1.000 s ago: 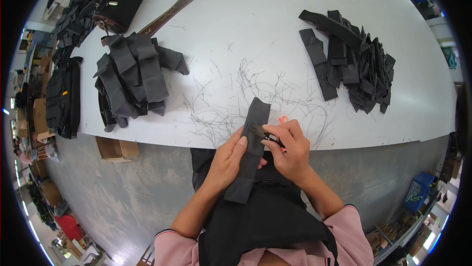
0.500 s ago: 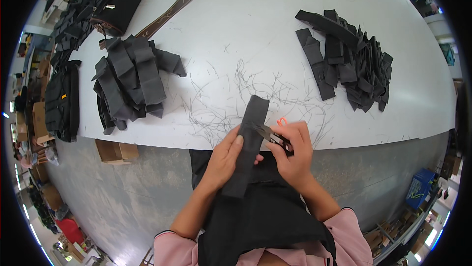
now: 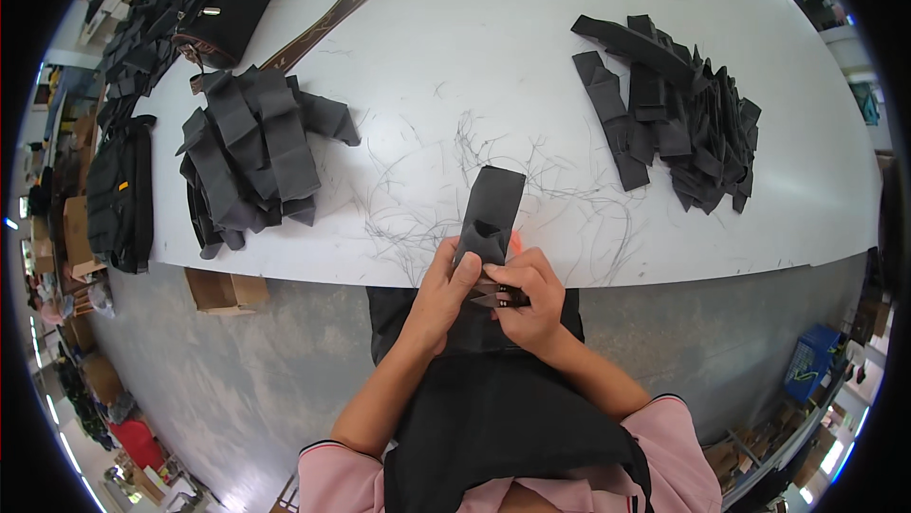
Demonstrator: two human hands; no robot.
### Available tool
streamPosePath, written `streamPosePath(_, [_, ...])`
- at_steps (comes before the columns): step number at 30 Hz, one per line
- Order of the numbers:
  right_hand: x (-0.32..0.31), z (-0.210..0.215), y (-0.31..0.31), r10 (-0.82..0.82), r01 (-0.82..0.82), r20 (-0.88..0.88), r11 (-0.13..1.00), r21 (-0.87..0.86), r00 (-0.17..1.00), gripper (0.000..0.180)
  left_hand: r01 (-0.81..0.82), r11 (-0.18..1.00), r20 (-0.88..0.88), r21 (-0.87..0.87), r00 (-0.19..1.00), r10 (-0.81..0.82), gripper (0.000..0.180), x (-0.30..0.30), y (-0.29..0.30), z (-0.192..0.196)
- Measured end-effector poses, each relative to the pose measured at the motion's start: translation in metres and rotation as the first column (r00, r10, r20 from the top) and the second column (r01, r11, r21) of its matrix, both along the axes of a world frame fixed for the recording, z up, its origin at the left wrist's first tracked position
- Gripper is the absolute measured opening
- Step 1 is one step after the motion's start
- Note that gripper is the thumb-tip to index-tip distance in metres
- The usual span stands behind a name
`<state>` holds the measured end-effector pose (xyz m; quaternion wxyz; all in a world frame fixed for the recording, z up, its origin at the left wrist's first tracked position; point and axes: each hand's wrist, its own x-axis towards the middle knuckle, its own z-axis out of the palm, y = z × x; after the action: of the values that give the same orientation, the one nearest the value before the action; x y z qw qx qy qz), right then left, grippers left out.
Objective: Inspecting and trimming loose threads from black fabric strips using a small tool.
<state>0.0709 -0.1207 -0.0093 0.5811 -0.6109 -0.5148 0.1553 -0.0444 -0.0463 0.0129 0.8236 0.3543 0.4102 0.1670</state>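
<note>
A dark grey fabric strip (image 3: 495, 198) is in my left hand (image 3: 438, 297), thumb on top, its far end reaching over the table's front edge. Part of the strip is bent up into a fold near my thumb. Thread snips (image 3: 513, 296) sit in my closed right hand (image 3: 536, 304), blades pointing left beneath the strip. My right fingertips meet the strip beside my left thumb. Something orange shows just behind my right hand. The near end of the strip is hidden by my hands.
Cut threads (image 3: 408, 219) litter the white table (image 3: 493, 29). Piles of similar strips lie at left (image 3: 251, 152) and right (image 3: 702, 124). A black bag (image 3: 232, 0) with a brown strap stands far left, above a black backpack (image 3: 121, 195). A cardboard box (image 3: 223, 292) is on the floor.
The strip has been folded, and its near length no longer hangs over my lap. My right hand has moved left and down, bringing the snips from on top of the strip to below it.
</note>
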Motion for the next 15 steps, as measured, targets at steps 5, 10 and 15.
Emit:
streamPosePath(5, [0.014, 0.015, -0.007, 0.041, -0.242, -0.575, 0.93, -0.278, 0.817, 0.02, 0.059, 0.994, 0.041, -0.094, 0.998, -0.056, 0.047, -0.004, -0.001, 0.0])
streamPosePath(10, [0.03, 0.028, 0.025, -0.049, -0.27, -0.607, 0.865, -0.422, 0.793, 0.021, 0.071, 0.997, 0.08, -0.034, 0.995, -0.068, 0.048, -0.004, 0.003, 0.005])
streamPosePath(15, [0.028, 0.032, 0.001, -0.034, 0.004, -0.127, 0.975, -0.224, 0.991, 0.034, 0.003, 0.999, 0.112, -0.046, 0.994, 0.003, 0.052, -0.006, 0.007, 0.005])
